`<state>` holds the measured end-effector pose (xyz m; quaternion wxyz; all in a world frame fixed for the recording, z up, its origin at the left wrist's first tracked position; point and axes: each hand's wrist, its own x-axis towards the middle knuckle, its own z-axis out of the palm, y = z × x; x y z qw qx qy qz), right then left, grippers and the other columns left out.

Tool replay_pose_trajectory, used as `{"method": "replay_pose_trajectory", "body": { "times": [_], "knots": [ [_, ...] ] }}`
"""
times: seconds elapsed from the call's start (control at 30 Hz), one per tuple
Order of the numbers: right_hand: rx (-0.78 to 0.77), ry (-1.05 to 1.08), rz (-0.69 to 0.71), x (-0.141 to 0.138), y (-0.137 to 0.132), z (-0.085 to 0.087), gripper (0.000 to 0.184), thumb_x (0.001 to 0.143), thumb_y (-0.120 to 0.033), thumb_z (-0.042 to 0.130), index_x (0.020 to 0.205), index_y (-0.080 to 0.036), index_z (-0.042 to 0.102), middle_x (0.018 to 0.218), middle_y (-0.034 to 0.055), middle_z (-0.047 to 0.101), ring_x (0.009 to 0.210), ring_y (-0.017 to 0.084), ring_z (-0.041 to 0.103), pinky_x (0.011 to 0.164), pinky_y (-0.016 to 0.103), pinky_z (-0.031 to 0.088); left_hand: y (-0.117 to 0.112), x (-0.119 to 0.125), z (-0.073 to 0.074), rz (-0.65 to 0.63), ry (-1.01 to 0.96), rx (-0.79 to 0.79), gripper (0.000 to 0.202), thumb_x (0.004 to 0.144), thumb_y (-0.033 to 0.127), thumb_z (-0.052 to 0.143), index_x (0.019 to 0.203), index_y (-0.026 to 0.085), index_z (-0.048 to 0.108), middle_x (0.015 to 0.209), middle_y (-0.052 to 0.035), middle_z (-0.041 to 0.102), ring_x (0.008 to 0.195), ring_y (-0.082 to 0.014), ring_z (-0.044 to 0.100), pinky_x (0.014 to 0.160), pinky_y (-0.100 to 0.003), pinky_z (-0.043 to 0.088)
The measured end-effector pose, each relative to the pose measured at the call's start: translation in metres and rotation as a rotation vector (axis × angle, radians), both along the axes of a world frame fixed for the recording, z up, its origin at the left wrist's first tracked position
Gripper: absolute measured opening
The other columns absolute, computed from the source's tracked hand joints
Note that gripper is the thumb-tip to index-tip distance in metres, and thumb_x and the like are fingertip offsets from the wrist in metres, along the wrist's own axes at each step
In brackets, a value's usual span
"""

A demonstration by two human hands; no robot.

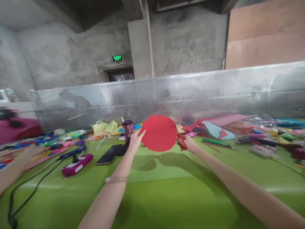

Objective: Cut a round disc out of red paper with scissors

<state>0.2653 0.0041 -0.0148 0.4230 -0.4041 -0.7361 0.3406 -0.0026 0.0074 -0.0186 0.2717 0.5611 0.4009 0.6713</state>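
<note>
A round piece of red paper (159, 133) is held up above the table, facing me. My left hand (137, 140) pinches its left edge, thumb in front. On the other side my right hand (190, 143) grips orange-handled scissors (183, 142), whose blades lie along the paper's right edge. Whether the blades are apart or together I cannot make out. Under the red disc, a light green sheet (164, 167) lies flat on the green tabletop (171, 203).
Left of my arm lie a black phone (109, 154) and a purple power strip (76, 165) with black cables. A dark cup with a straw (128, 129) stands behind. Green-handled scissors (218, 142) and craft scraps lie right. Another person's arm (17, 165) reaches in from the left.
</note>
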Motion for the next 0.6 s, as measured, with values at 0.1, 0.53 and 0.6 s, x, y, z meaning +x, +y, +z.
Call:
{"method": "replay_pose_trajectory", "body": {
  "times": [0.1, 0.53, 0.6],
  "knots": [
    [0.007, -0.013, -0.003, 0.000, -0.001, 0.000, 0.028, 0.074, -0.026, 0.045, 0.047, -0.019, 0.040, 0.036, -0.0049, 0.042, 0.032, 0.008, 0.041, 0.036, 0.021, 0.043, -0.003, 0.001, 0.002, 0.005, 0.008, 0.004, 0.038, 0.067, 0.044, 0.064, 0.092, 0.015, 0.065, 0.093, -0.0083, 0.068, 0.089, -0.0253, 0.061, 0.078, -0.035, 0.048],
    [0.019, -0.053, 0.051, -0.003, -0.010, 0.003, 0.024, 0.075, -0.024, 0.045, 0.052, -0.020, 0.041, 0.035, -0.0049, 0.043, 0.031, 0.007, 0.042, 0.034, 0.018, 0.039, 0.009, -0.015, -0.005, -0.020, -0.061, -0.029, 0.044, 0.061, 0.047, 0.068, 0.091, 0.015, 0.066, 0.091, -0.0082, 0.068, 0.087, -0.0250, 0.062, 0.079, -0.036, 0.047],
    [0.023, -0.060, 0.053, -0.003, -0.011, 0.003, 0.023, 0.074, -0.024, 0.045, 0.052, -0.020, 0.041, 0.036, -0.0050, 0.043, 0.031, 0.008, 0.042, 0.034, 0.018, 0.039, 0.008, -0.015, -0.005, -0.026, -0.075, -0.034, 0.044, 0.060, 0.046, 0.069, 0.091, 0.015, 0.066, 0.089, -0.0081, 0.068, 0.086, -0.0247, 0.062, 0.080, -0.036, 0.047]
  ]
}}
